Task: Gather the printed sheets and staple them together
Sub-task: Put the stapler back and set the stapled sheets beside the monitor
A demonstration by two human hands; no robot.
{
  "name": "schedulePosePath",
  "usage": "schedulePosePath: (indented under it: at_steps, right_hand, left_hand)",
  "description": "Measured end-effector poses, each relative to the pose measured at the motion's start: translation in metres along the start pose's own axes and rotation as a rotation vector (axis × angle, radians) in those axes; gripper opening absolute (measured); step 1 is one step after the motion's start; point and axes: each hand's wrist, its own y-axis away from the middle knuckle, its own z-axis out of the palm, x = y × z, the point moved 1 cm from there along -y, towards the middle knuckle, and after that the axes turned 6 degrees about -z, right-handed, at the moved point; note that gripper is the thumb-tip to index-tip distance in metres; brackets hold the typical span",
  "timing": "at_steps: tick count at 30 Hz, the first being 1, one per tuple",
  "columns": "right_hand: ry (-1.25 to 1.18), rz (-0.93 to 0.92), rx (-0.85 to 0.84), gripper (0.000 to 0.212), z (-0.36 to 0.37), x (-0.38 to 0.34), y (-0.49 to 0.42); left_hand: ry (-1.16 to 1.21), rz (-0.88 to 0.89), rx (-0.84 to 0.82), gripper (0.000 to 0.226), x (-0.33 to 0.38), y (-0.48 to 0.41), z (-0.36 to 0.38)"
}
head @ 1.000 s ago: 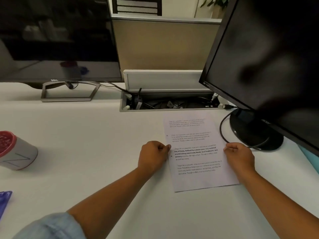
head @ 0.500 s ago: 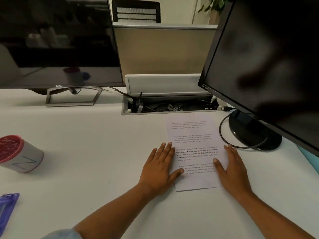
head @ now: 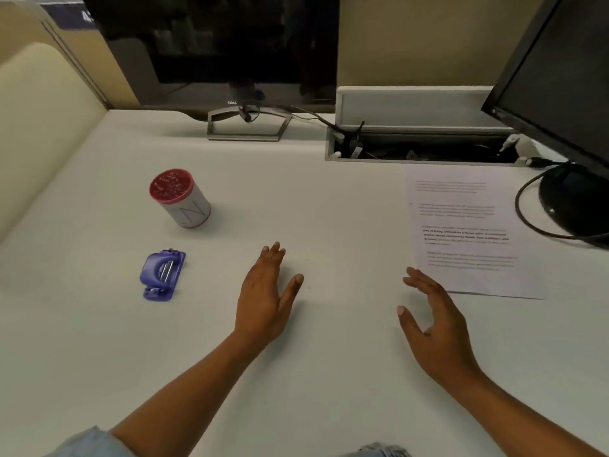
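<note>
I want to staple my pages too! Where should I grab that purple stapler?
Probably pinch the purple stapler across its two long sides, near the middle, coming from above with the left hand, the nearer one. It lies flat on the table.

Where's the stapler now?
Head view, left side: the purple stapler lies on the desk just below the red-topped canister, left of the left hand.

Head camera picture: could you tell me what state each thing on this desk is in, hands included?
Printed sheets: lying flat on the desk, held by no hand.
Purple stapler: lying on the desk, untouched.
Left hand: open, fingers straight, holding nothing.
Right hand: open, fingers spread, beside the sheets, holding nothing.
Red-lidded canister: standing, lid on.
Left monitor: dark.
Right monitor: dark.
Cable hatch: lid raised.
</note>
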Motion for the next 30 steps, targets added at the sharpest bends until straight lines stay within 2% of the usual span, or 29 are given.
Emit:
schedulePosePath:
  at_steps: [5,11,16,23,30]
  right_hand:
    - [0.030,0.014,-0.134,0.046,0.041,-0.011,0.015]
    - [0.370,-0.040,-0.296,0.048,0.063,-0.012,0.018]
    - [0.471,-0.036,-0.289,0.048,0.066,-0.019,0.021]
    - [0.500,-0.037,-0.242,0.048,0.068,-0.023,0.021]
    - [0.510,-0.047,-0.248,0.048,0.069,-0.020,0.019]
  left_hand:
    - [-0.159,-0.032,0.001,0.067,-0.055,0.025,-0.021]
    - [-0.284,0.030,-0.037,0.069,-0.077,0.035,-0.016]
    - [-0.253,0.058,-0.031,0.064,-0.074,0.031,-0.015]
    - [-0.146,0.162,-0.027,0.030,-0.054,0.012,-0.020]
    - [-0.168,0.160,-0.102,0.016,-0.029,-0.017,-0.020]
